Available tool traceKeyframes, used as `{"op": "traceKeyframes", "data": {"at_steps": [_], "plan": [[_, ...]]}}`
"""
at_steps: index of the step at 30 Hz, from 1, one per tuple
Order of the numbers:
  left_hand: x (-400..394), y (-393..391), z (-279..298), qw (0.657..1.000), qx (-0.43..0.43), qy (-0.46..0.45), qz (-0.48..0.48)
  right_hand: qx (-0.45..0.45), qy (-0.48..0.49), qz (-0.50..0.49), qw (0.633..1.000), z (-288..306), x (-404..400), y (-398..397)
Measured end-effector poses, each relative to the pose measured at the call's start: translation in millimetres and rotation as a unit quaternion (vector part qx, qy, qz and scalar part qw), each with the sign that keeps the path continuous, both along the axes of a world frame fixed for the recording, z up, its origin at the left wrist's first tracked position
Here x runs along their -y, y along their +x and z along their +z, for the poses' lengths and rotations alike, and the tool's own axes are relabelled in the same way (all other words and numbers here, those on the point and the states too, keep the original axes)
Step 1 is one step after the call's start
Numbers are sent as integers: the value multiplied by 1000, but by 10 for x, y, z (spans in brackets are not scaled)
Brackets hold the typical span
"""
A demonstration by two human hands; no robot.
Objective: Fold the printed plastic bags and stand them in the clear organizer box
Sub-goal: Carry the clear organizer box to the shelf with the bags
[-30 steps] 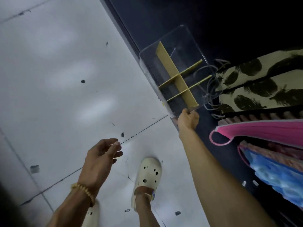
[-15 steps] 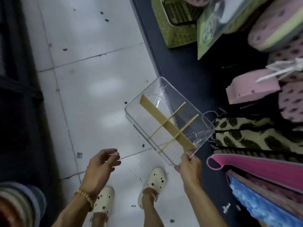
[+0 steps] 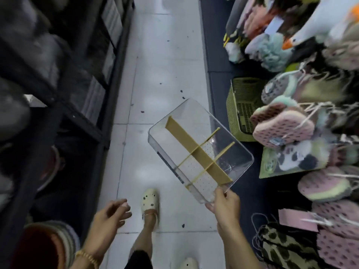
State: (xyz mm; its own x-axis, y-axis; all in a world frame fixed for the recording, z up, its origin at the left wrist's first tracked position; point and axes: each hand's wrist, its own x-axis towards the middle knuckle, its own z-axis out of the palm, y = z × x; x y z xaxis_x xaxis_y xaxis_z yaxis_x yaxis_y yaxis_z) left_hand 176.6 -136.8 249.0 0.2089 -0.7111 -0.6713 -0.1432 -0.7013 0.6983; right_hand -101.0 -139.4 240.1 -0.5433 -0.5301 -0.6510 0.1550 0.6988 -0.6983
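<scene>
The clear organizer box [image 3: 186, 121] with tan dividers [image 3: 198, 150] hangs tilted in the air above the aisle floor. My right hand [image 3: 225, 205] grips its near corner, fingers curled round the rim. The box holds nothing but the dividers. My left hand [image 3: 109, 215] floats free at the lower left, fingers loosely bent and holding nothing. A leopard-print bag [image 3: 281, 247] with cord handles lies on the dark display at the lower right, beside a pink dotted bag [image 3: 338, 247].
A dark shelf unit [image 3: 58, 94] lines the left of the tiled aisle [image 3: 161, 61]. On the right a dark display carries a green basket [image 3: 242, 109], plush slippers [image 3: 281, 125] and soft toys [image 3: 272, 49]. My cream clogs [image 3: 149, 199] stand on the tiles.
My right hand has lifted the box off the display edge and carried it out over the aisle. The view has swung up along the aisle. My left hand stays empty.
</scene>
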Motion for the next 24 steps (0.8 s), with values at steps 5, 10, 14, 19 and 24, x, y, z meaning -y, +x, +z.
{"op": "traceKeyframes", "data": {"at_steps": [5,10,14,19,24], "plan": [[1117,33,232,999,-33,-33,12,-35,-8,20,999,298,885,108],[2312,-44,609,996,-63,-63,-12,-64,-6,16,998,574,1645,156],[3146,-112,906,993,-66,-96,-31,-56,-6,-6,998,746,2194,174],[4083,-275,1042,991,-71,-107,-43,-64,-14,-19,998,811,3030,49],[5048,-510,1028,991,-57,-115,-32,-81,-34,27,996,789,4259,-262]]}}
